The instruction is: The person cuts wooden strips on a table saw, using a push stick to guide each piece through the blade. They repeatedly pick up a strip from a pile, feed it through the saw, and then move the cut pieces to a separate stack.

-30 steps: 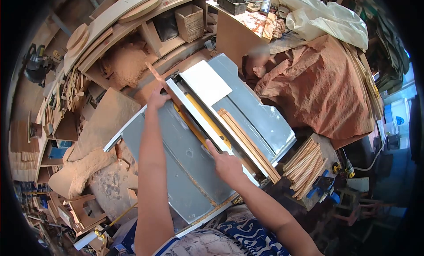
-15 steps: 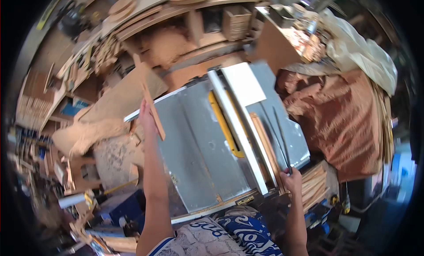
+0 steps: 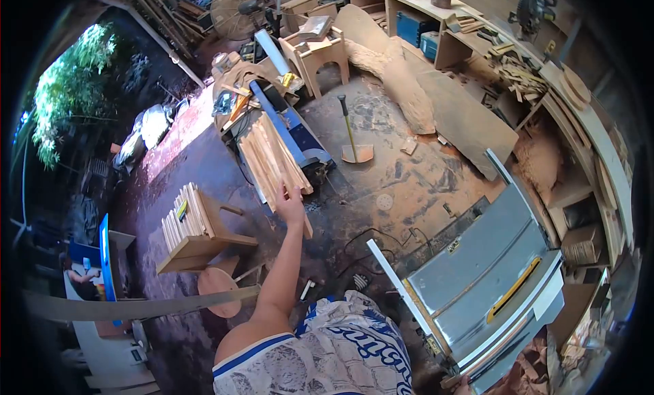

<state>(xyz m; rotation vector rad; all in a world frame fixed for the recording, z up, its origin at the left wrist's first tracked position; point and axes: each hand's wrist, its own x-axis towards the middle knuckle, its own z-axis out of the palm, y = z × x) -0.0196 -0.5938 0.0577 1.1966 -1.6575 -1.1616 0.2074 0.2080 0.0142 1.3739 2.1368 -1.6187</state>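
My left hand (image 3: 291,206) reaches out to a stack of thin wooden strips (image 3: 262,153) lying on a blue-sided machine (image 3: 289,126). Its fingers are closed around a wooden strip (image 3: 308,229), whose near end sticks out below the hand beside the wrist. What looks like part of my right hand (image 3: 462,387) shows at the bottom edge, by the front of the table saw (image 3: 470,259); its fingers are hidden. The saw has a grey top and a yellow insert (image 3: 514,290) around the blade slot.
Another bundle of strips (image 3: 187,221) rests on a wooden stand (image 3: 204,248) to the left. A long-handled scraper (image 3: 351,136) stands on the dusty floor. Cables (image 3: 375,235) lie near the saw. Shelves with offcuts (image 3: 521,78) line the right side.
My view has swung left, away from the saw. My left hand has carried the wooden strip from above the saw table to the stack. My right hand has dropped nearly out of view.
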